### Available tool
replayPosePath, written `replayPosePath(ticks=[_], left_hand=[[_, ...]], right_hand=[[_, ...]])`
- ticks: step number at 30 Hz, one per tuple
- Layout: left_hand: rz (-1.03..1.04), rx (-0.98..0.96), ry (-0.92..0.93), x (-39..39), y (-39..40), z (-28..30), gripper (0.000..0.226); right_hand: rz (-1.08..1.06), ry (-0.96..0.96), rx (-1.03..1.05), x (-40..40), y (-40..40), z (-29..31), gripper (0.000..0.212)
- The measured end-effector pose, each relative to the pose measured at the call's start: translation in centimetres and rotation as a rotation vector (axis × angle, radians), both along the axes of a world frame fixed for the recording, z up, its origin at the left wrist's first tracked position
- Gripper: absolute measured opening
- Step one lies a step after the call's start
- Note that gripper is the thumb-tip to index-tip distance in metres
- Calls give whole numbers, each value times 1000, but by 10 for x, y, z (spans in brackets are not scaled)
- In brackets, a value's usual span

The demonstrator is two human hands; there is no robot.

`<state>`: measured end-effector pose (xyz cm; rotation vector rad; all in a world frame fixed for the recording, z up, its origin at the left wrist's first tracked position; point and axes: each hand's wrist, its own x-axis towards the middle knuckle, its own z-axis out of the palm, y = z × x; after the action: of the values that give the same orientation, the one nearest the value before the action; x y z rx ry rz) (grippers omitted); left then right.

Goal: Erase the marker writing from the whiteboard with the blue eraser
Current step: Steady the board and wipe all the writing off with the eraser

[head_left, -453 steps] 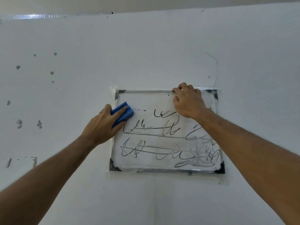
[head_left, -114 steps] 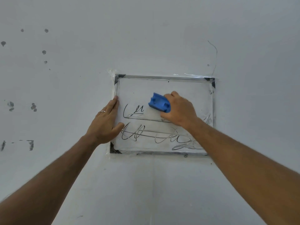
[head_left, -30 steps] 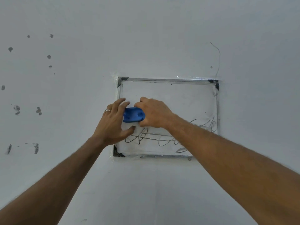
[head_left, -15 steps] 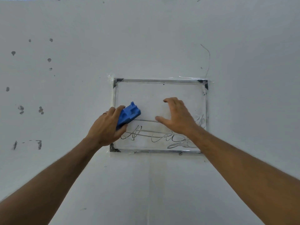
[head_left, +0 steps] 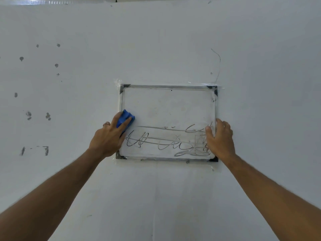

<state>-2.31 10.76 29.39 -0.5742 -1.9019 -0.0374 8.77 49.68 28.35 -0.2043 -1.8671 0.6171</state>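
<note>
A small metal-framed whiteboard (head_left: 166, 105) hangs taped to a white wall. Its upper half is wiped; black marker scribbles (head_left: 156, 140) run across the lower part. My left hand (head_left: 108, 136) grips the blue eraser (head_left: 126, 118) against the board's left edge, just above the scribbles. My right hand (head_left: 219, 138) lies flat with spread fingers on the board's right edge, covering part of the writing there.
The white wall (head_left: 156, 40) around the board carries dark smudges (head_left: 38, 115) at the left and a thin curved scratch (head_left: 218, 65) above the board's top right corner. Clear tape (head_left: 205, 83) shows along the frame's top.
The eraser passed from my right hand to my left about a second ago. Since then my right hand has slid from the board's middle to its right edge; the left hand stays at the left edge.
</note>
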Motion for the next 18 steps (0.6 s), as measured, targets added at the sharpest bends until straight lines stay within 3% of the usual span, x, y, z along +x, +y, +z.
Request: replayPosePath(ticks=[5,9,14,18], left_hand=[[21,-198,-20,-14,-26,-11,65],[13,-48,-45,-5,-2,0,62],[42,-270,-15,-3,-14,-1,63],[69,-151,0,2,2,32,62]], right_hand=[[-36,-68,74,-7,0,-9,58],[-11,-13,80,-11,-1,-9,40],[16,93,75,-9,-1,-9,29],[52,157,16,-6,0,-8,30]])
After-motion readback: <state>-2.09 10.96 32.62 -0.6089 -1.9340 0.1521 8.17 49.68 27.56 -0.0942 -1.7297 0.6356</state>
